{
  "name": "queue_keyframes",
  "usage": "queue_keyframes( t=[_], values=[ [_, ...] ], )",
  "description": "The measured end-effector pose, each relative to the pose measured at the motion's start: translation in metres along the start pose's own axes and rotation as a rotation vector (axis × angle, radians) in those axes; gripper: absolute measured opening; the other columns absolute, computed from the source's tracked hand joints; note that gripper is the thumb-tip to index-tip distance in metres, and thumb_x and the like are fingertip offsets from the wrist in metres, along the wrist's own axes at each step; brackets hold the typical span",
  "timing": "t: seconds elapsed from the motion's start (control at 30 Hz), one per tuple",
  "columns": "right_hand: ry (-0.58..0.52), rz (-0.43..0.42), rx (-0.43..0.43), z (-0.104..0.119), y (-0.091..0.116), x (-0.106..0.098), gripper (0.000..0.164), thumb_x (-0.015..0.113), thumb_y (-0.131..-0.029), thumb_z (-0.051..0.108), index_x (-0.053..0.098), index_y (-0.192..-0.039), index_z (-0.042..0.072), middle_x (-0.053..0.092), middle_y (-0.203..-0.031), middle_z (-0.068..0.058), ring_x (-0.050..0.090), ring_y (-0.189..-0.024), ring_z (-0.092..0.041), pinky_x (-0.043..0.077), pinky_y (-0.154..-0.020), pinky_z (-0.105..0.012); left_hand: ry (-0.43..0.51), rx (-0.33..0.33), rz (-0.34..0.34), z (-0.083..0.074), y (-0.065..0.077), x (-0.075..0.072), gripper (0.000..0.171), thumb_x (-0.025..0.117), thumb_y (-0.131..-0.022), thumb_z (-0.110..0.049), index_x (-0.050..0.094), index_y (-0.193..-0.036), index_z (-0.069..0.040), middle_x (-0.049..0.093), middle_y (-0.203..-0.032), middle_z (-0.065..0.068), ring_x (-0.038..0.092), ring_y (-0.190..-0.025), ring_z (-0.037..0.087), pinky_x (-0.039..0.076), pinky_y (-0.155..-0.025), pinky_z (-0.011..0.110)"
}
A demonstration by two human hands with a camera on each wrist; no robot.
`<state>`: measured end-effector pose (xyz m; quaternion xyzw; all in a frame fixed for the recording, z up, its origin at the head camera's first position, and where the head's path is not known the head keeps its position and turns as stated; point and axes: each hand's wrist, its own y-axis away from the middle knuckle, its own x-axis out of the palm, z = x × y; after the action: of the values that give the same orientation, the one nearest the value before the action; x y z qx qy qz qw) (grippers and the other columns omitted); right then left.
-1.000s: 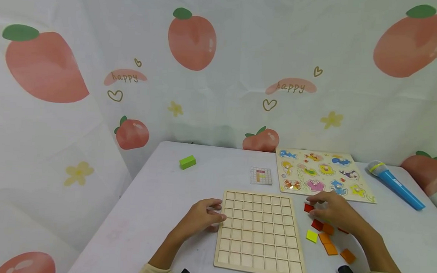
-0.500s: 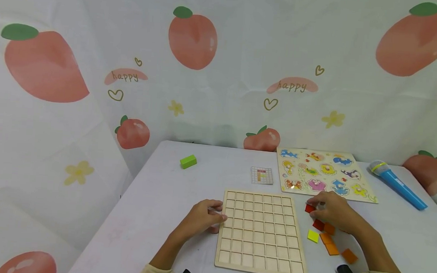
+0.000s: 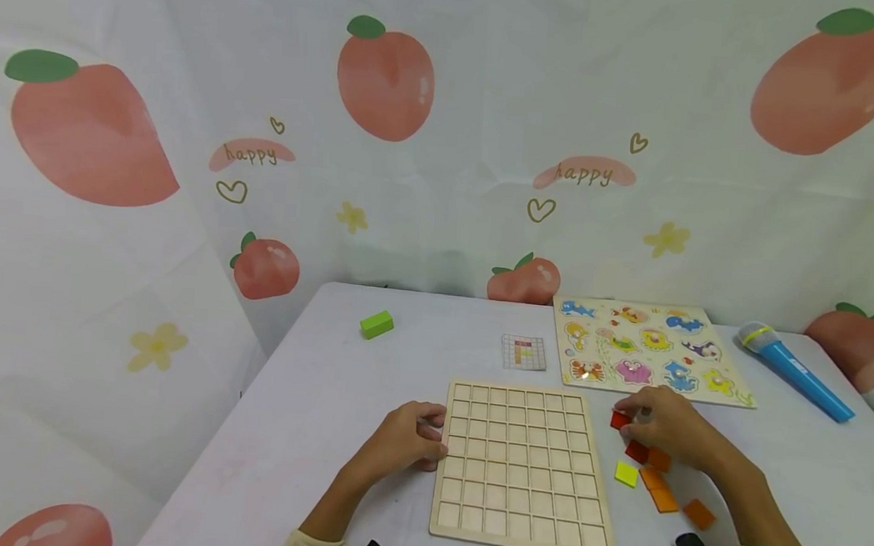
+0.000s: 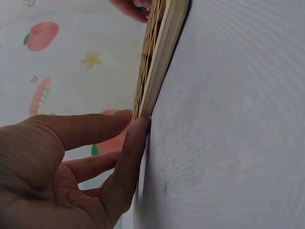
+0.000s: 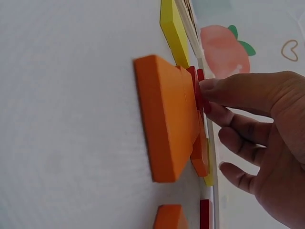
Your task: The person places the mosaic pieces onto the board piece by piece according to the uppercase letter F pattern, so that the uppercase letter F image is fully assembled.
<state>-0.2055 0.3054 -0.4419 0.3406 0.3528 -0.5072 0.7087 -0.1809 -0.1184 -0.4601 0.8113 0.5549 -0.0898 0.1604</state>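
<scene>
A pale wooden grid board [image 3: 522, 470] lies on the white table. My left hand [image 3: 403, 438] is at its left edge, fingers loosely bent; in the left wrist view a fingertip [image 4: 140, 125] touches the board's side. Right of the board, my right hand [image 3: 671, 425] pinches a small red tile [image 3: 619, 419] between thumb and finger, low over the tabletop. Under and beside that hand lie another red tile [image 3: 636, 451], a yellow tile [image 3: 626, 473] and several orange tiles [image 3: 664, 497]. The right wrist view shows the thumb [image 5: 212, 86] against red; part of the tile is hidden.
Behind the board lies a small printed grid card [image 3: 523, 353]. An animal peg puzzle [image 3: 653, 349] is at the back right, beside a blue toy microphone [image 3: 795, 370]. A green block [image 3: 377, 324] sits at the back left. A fruit-print curtain [image 3: 445, 140] hangs behind.
My left thumb has drawn back slightly from over the board's rim to its edge. The right hand stays almost in place at the red tile, its fingers shifted only a little.
</scene>
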Motion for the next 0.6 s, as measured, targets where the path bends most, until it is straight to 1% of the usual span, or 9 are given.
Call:
queue_keyframes(
  t=[0.13, 0.3, 0.47, 0.6],
  values=[
    [-0.006, -0.012, -0.028, 0.005, 0.001, 0.000, 0.037, 0.082, -0.089, 0.019, 0.077, -0.120, -0.001, 0.070, -0.105, -0.007, 0.059, -0.096, -0.025, 0.057, -0.077, -0.035, -0.007, 0.019, 0.008, 0.000, 0.000, 0.000, 0.063, 0.079, -0.084, 0.007, 0.058, -0.144, 0.008, 0.064, -0.124, 0.015, 0.066, -0.100, 0.021, 0.066, -0.068, 0.033],
    [-0.014, -0.022, -0.070, 0.012, 0.001, 0.001, 0.035, 0.082, -0.090, 0.020, 0.078, -0.118, 0.000, 0.074, -0.106, -0.005, 0.061, -0.098, -0.024, 0.058, -0.080, -0.038, -0.008, 0.019, 0.011, -0.001, 0.001, 0.000, 0.064, 0.078, -0.084, 0.009, 0.057, -0.145, 0.008, 0.063, -0.123, 0.015, 0.066, -0.099, 0.021, 0.066, -0.068, 0.035],
    [-0.023, -0.022, -0.093, 0.020, -0.003, 0.004, 0.032, 0.081, -0.091, 0.019, 0.078, -0.118, 0.001, 0.073, -0.103, -0.002, 0.061, -0.098, -0.024, 0.055, -0.080, -0.037, -0.001, 0.021, 0.014, 0.000, 0.000, -0.001, 0.065, 0.077, -0.084, 0.010, 0.056, -0.145, 0.008, 0.062, -0.123, 0.015, 0.065, -0.098, 0.021, 0.066, -0.068, 0.035],
    [-0.033, -0.021, -0.112, 0.027, -0.005, 0.006, 0.033, 0.081, -0.091, 0.020, 0.078, -0.119, 0.002, 0.071, -0.105, -0.001, 0.060, -0.100, -0.025, 0.055, -0.081, -0.039, -0.003, 0.029, 0.015, -0.001, -0.001, -0.001, 0.065, 0.078, -0.084, 0.010, 0.056, -0.145, 0.008, 0.062, -0.122, 0.014, 0.065, -0.098, 0.020, 0.066, -0.068, 0.035]
  ],
)
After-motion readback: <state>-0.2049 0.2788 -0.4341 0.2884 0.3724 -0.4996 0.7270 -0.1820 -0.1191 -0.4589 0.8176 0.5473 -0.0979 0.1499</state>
